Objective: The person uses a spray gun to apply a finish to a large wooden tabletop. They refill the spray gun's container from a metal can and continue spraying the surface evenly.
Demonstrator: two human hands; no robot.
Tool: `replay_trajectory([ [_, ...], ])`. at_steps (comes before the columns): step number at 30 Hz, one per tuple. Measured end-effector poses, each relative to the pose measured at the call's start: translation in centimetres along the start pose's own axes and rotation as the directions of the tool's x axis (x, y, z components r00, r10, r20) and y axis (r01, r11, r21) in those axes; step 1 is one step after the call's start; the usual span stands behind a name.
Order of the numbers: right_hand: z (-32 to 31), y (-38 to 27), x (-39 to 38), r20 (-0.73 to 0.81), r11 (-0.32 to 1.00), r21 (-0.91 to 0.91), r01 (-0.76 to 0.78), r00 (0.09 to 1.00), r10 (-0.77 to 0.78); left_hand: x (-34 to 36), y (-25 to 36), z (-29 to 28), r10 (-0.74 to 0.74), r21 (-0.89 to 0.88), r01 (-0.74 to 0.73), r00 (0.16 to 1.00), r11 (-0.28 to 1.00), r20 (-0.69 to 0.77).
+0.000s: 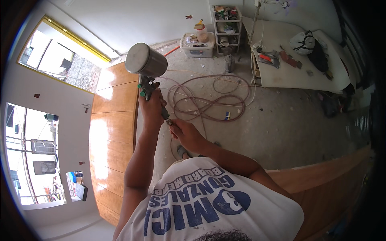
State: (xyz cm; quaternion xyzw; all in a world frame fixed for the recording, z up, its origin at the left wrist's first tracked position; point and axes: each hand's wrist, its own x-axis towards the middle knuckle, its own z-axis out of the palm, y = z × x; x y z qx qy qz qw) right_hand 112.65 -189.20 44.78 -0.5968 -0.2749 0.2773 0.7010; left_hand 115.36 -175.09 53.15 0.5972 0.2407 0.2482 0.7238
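Observation:
A paint spray gun [147,86] with a silver metal cup [145,60] on top is held up in front of me. My left hand [152,107] is closed around its handle, with green knobs showing beside the fingers. At the bottom of the handle, my right hand [185,134] pinches the metal hose fitting [168,121]. A reddish air hose [204,117] lies in loops on the floor beyond. Close to the left forearm stands a glossy varnished wooden panel [114,134].
A low table [277,76] at the far right carries bags and tools. Near the back wall are a shelf rack [227,30] and a plastic bin [197,51]. A dark canister [229,63] stands on the floor. More wood [321,172] lies at the right.

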Motion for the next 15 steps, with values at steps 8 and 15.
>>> replay_trajectory([
  [8,0.7,-1.3,-1.0,-0.089,0.987,-0.066,0.145,0.985,-0.151,0.0,0.8,-0.5,-0.041,-0.054,0.041,0.999,0.998,0.003],
  [15,0.6,-2.0,-1.6,-0.063,0.999,0.043,0.019,0.998,-0.017,-0.2,1.9,-0.9,-0.063,-0.152,0.066,0.998,0.986,0.028],
])
